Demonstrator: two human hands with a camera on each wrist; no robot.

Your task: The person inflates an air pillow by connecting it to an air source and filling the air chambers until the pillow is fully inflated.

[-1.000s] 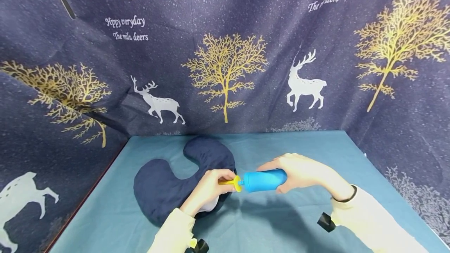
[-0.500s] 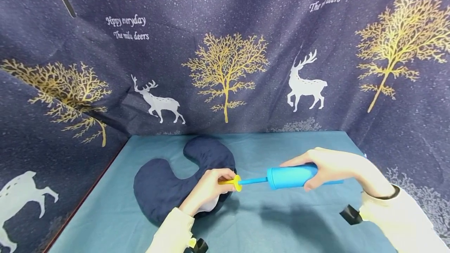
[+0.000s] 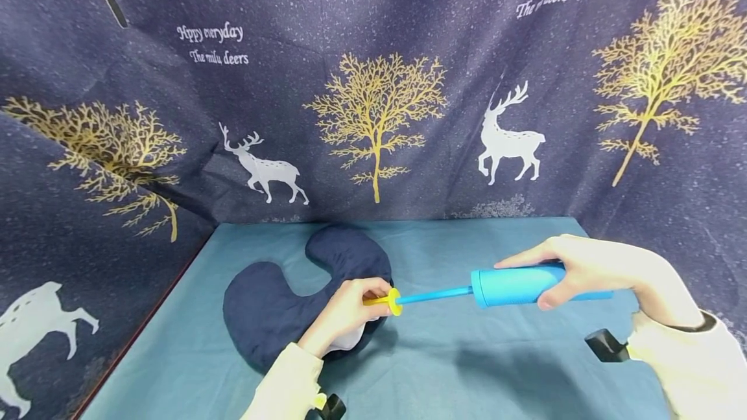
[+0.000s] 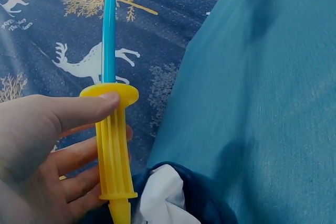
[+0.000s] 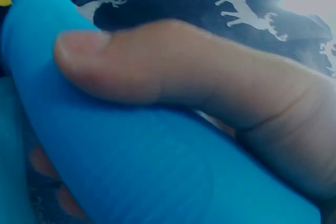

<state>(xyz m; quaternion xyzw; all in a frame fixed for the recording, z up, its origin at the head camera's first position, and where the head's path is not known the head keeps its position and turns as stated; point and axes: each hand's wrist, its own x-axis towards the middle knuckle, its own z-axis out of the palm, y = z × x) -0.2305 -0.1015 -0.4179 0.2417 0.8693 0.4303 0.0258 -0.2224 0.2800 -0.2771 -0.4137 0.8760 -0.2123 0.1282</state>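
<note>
A hand pump is held above the teal table (image 3: 443, 368). My right hand (image 3: 589, 271) grips its blue barrel (image 3: 519, 285), which fills the right wrist view (image 5: 131, 150). A thin blue rod (image 3: 434, 295) runs from the barrel to the yellow handle (image 3: 382, 301). My left hand (image 3: 344, 316) holds that ribbed yellow handle (image 4: 113, 150) with thumb and fingers. The handle's tip points at a white patch (image 4: 163, 200) on the navy U-shaped neck pillow (image 3: 274, 306), which lies flat on the table under my left hand.
Dark blue cloth printed with gold trees and white deer (image 3: 373, 115) walls the table at the back and both sides. The teal cloth continues to the front and right of the pillow. A black strap end (image 3: 604, 344) shows at my right wrist.
My right hand has pulled the blue barrel to the right, away from the yellow handle, exposing the blue rod. My left hand and the pillow have stayed put.
</note>
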